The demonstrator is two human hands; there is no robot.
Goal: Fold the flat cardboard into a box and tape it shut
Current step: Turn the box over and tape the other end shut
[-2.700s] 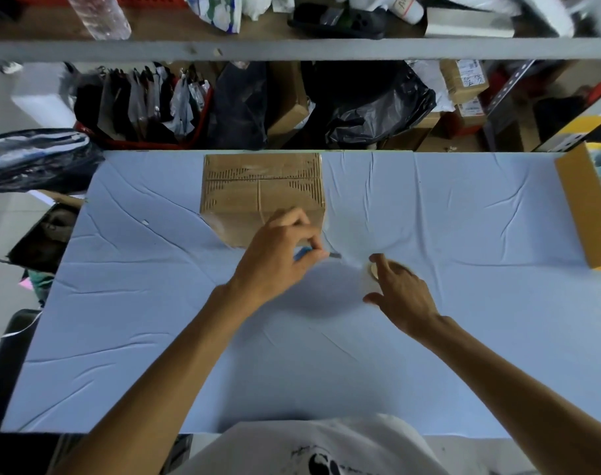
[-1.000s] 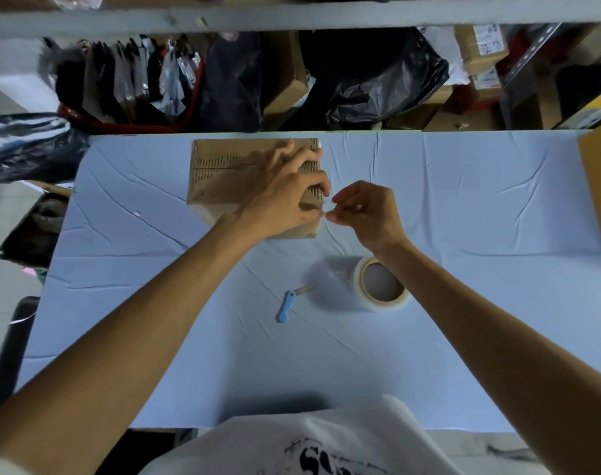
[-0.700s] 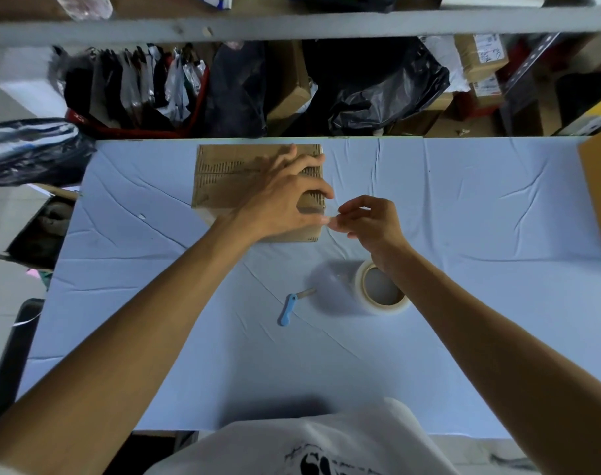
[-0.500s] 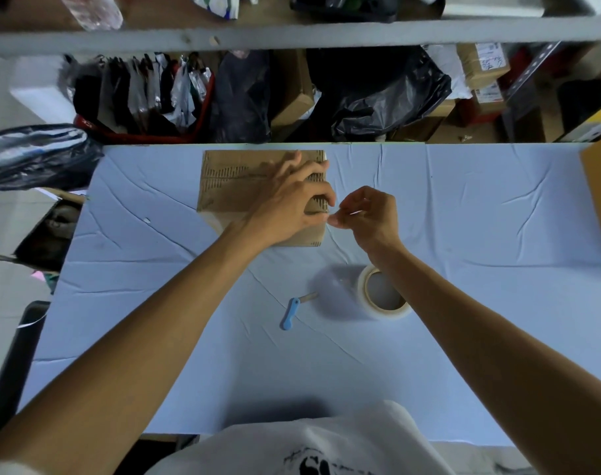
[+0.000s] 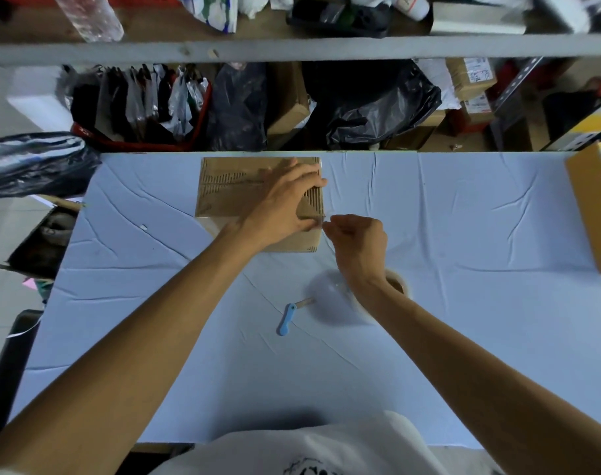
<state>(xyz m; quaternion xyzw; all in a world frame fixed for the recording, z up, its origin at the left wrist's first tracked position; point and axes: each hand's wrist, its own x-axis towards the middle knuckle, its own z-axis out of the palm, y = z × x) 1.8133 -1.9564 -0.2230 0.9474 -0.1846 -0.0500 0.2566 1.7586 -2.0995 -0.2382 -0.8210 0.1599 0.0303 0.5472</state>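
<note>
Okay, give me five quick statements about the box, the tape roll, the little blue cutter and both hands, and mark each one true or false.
1. The left hand lies flat on top of the cardboard box. True.
2. The right hand is gripping the tape roll. False: the roll sits on the table, partly hidden behind the right wrist, and the fingers pinch at the box's near right corner.
3. The blue cutter lies on the blue cloth, held by no hand. True.
4. The box is still a flat sheet. False: it stands folded, with its top and front faces showing.
5. The cutter rests on top of the box. False: it lies nearer the person, left of the tape roll.
</note>
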